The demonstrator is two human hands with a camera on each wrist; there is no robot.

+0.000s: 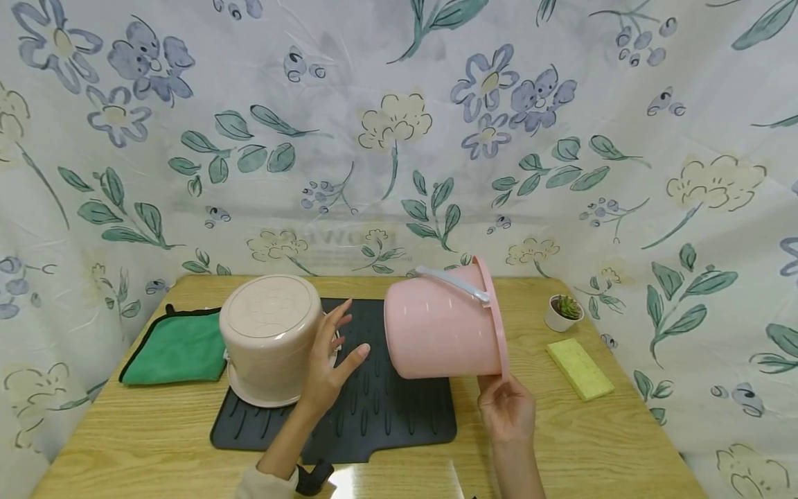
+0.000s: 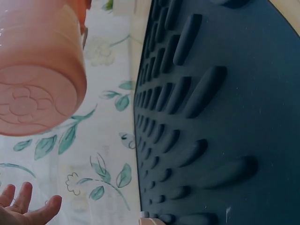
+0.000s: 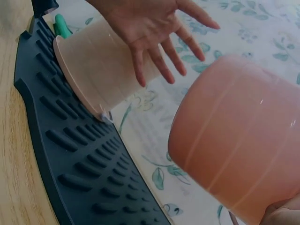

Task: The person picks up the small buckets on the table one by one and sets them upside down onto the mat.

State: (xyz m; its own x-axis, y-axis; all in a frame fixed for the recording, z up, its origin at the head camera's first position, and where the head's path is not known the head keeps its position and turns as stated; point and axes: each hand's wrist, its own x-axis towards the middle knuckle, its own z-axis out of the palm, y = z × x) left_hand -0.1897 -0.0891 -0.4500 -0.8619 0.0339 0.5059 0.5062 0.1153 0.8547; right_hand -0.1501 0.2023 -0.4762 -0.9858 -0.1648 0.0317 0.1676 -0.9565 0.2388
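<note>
A pink bucket (image 1: 439,326) with a pale handle (image 1: 455,284) is held on its side in the air, its base toward the left. My right hand (image 1: 508,409) grips it by the rim, at the lower right. Between the two buckets my left hand (image 1: 330,364) has its fingers spread and holds nothing. A beige bucket (image 1: 271,333) stands upside down on the left part of the dark ridged drying mat (image 1: 399,416). In the right wrist view the left hand (image 3: 147,33) is in front of the beige bucket (image 3: 98,65).
A green cloth (image 1: 177,346) with black edging lies left of the mat. On the right are a yellow sponge (image 1: 580,369) and a small potted succulent (image 1: 564,313). Floral fabric (image 1: 399,173) hangs behind the wooden table (image 1: 436,478).
</note>
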